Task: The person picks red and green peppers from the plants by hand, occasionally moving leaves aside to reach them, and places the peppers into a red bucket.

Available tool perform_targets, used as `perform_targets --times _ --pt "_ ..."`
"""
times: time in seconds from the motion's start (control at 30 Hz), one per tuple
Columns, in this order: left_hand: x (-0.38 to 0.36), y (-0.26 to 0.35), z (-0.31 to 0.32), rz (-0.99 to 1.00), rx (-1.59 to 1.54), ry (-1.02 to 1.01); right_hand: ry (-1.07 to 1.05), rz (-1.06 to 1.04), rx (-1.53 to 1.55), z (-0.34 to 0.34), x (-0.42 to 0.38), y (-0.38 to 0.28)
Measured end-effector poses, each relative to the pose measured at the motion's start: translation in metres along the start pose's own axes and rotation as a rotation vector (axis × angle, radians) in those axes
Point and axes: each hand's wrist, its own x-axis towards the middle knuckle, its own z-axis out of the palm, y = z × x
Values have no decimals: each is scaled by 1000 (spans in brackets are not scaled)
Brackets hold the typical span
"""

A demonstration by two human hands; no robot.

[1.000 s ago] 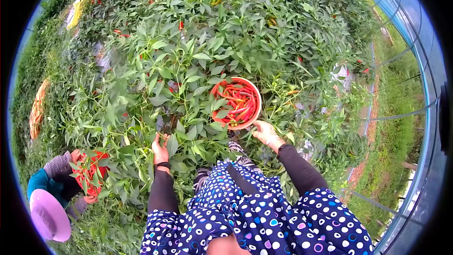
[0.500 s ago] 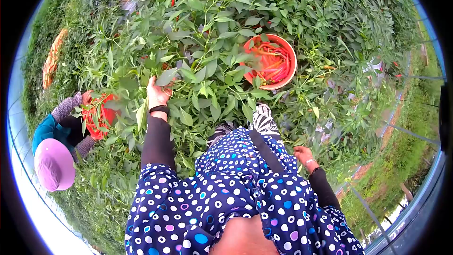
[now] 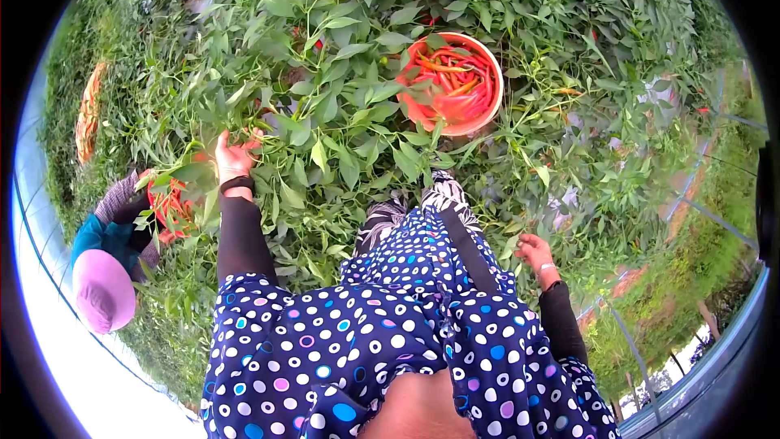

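My left hand reaches into the leafy pepper plants at left of centre. Its fingers are open and apart, and leaves partly cover the tips. Off to the right, my right hand hangs beside my hip, above low foliage. Its fingers are loosely bent, with nothing visible in them. Ahead of me, among the plants, stands an orange-red bucket with many red chili peppers inside. Neither hand touches the bucket.
On the left a person in a pink hat bends over a red container holding red peppers. An orange-red mesh sack lies farther off among the plants. Dense pepper rows surround me. A grassy strip runs along the right.
My left hand has moved left through the leaves, and its fingers have spread. My right hand has risen slightly. The bucket sits a little higher and farther left in view.
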Motion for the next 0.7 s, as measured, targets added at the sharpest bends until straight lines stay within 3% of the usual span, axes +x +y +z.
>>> perform_targets --times 0.2,0.23,0.37,0.4,0.53,0.6,0.7 --pt "-2 1 9 128 107 90 1 43 -14 -38 11 10" --pt "0 0 11 119 82 227 2 44 15 -45 15 8" --pt "5 0 2 173 218 33 26 19 -17 -70 27 -21" --pt "5 -3 5 161 161 162 34 -27 -45 -72 30 -30" --pt "9 -3 -2 147 191 132 73 -5 5 -77 34 -59" --pt "4 -14 12 177 166 264 34 -26 2 -76 45 -60" --pt "-5 -30 17 103 167 280 24 -39 1 -64 66 -57"
